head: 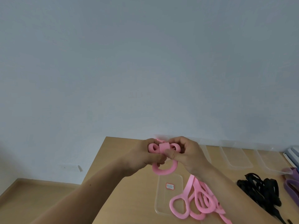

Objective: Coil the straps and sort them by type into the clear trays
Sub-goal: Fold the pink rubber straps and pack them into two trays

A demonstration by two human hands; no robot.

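Note:
Both hands hold one pink strap (pixel 163 147) up above the wooden table, folded into loops with a band wrapped around its middle. My left hand (pixel 145 156) grips its left side and my right hand (pixel 187 154) pinches its right side, thumb on the wrap. A pink loop (pixel 159 170) hangs below the fingers. More loose pink straps (pixel 199 206) lie on the table under my right forearm. A clear tray (pixel 169 198) with a small red-edged label lies beneath the held strap. Black straps (pixel 262 189) and purple straps (pixel 291 183) lie in piles to the right.
Two more clear trays (pixel 234 157) (pixel 268 160) stand along the table's back edge against the pale wall. Stacked light-coloured items (pixel 292 154) sit at the far right. The table's left edge (pixel 98 159) drops to a wooden floor.

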